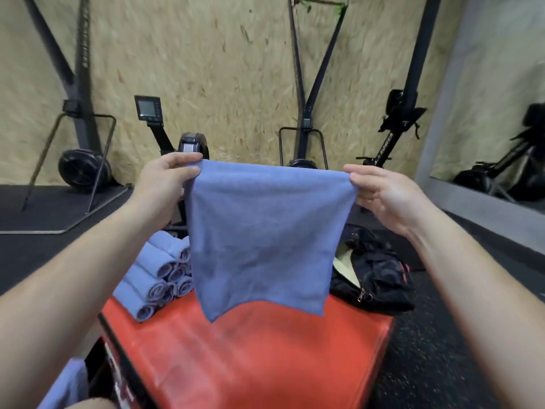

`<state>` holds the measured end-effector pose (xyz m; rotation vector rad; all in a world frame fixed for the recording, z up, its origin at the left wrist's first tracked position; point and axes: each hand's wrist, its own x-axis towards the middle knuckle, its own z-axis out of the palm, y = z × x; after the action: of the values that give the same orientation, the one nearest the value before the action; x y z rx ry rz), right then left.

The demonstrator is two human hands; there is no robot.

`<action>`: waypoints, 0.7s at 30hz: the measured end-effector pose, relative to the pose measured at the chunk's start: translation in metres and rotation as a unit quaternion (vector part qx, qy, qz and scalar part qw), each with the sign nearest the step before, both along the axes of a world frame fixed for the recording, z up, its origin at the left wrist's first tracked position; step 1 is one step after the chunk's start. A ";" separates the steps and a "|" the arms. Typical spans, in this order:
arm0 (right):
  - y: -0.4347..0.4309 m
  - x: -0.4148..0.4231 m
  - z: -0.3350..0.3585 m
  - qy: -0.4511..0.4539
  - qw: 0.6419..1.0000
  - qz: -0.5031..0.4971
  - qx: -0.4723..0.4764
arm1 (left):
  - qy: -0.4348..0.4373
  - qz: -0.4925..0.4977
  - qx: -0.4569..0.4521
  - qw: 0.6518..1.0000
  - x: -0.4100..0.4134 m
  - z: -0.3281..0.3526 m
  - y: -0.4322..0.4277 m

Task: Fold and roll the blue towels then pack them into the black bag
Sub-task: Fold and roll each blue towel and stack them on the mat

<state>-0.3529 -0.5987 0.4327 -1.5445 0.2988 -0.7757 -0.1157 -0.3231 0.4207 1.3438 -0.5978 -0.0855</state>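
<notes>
Closest to me, behind the left forearm, a bit of blue cloth [66, 385] shows at the bottom edge of my view; I cannot tell its shape. Under both forearms sits a red box [250, 355] with a flat top.

Further out, the left hand [168, 175] pinches the top left corner of a blue towel [265, 231] between thumb and fingers. The right hand [380, 193] pinches the top right corner between thumb and forefinger, its other fingers loosely spread. The towel hangs flat between the two hands, top edge taut, lower edge uneven over the box top. I cannot tell whether it touches the box.

Below the left hand, just beyond the hanging cloth, a stack of rolled blue towels [159, 273] lies on the far left part of the box, roll ends facing me. Below the right hand, the black bag [371, 276] sits at the far right corner of the box, unzipped, with a pale lining showing at its mouth.

Beyond the hands, a dark floor [44, 208] carries black exercise machines [84, 168], one with a small monitor [148, 109] up past the left hand, against a chipboard wall [221, 69]. Far past the right hand is a mirror [501, 128].
</notes>
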 end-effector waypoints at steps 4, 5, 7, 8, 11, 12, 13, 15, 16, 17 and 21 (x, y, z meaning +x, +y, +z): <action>0.024 -0.035 0.023 -0.003 0.998 0.000 -0.057 | -0.029 -0.012 -0.015 0.999 -0.030 0.023 0.025; 0.031 -0.044 0.026 -0.012 0.998 0.001 -0.062 | -0.040 -0.014 -0.025 0.999 -0.038 0.027 0.030; 0.039 -0.061 0.033 -0.028 0.998 -0.001 -0.063 | -0.069 -0.008 -0.054 0.996 -0.052 0.035 0.041; 0.042 -0.068 0.036 -0.031 0.997 -0.007 -0.064 | -0.086 -0.002 -0.064 0.994 -0.058 0.038 0.045; 0.045 -0.077 0.047 -0.027 0.997 -0.020 -0.063 | -0.124 0.011 -0.066 0.990 -0.065 0.045 0.052; 0.045 -0.077 0.049 -0.019 0.998 -0.019 -0.065 | -0.135 0.018 -0.055 0.989 -0.064 0.045 0.052; 0.044 -0.074 0.049 -0.008 0.997 -0.019 -0.069 | -0.145 0.031 -0.037 0.988 -0.060 0.043 0.050; 0.039 -0.066 0.045 0.032 0.993 -0.038 -0.104 | -0.158 0.062 0.010 0.985 -0.050 0.037 0.044; 0.035 -0.060 0.040 0.063 0.986 -0.059 -0.139 | -0.163 0.078 0.040 0.983 -0.044 0.033 0.039; 0.031 -0.053 0.035 0.097 0.977 -0.080 -0.173 | -0.171 0.094 0.077 0.978 -0.036 0.027 0.032; 0.007 -0.018 0.005 0.181 0.953 -0.117 -0.212 | -0.216 0.135 0.238 0.937 -0.004 0.000 0.003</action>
<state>-0.3704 -0.5919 0.4380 -2.0898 0.6251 -0.7686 -0.1193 -0.3201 0.4204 1.9284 -0.7845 0.3179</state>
